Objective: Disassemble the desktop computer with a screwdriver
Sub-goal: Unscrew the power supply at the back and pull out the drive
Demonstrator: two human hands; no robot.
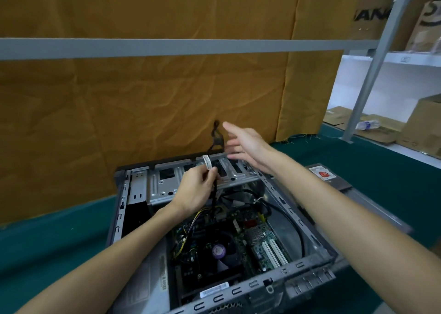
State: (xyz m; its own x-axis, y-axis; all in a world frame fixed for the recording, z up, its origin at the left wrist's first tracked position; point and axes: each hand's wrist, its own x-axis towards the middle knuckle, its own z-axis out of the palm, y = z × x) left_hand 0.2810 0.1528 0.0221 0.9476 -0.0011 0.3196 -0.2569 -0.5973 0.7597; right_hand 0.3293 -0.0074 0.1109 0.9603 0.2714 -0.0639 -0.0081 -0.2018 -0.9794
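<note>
An open desktop computer case [133,194] lies on its side on the green table, its motherboard [260,242] and CPU fan [222,251] exposed. My left hand [198,189] grips a black cable [216,137] with a white tag [207,162] above the drive bay; the cable's upper end sticks up past the case's far edge. My right hand [245,144] hovers beside that upper end with its fingers spread, holding nothing. No screwdriver is in view.
An orange cloth [143,94] hangs right behind the case, crossed by a grey bar [167,47]. A removed drive or panel [331,177] lies to the case's right. Cardboard boxes [422,123] and a plastic bottle [367,124] sit on white shelves at the far right.
</note>
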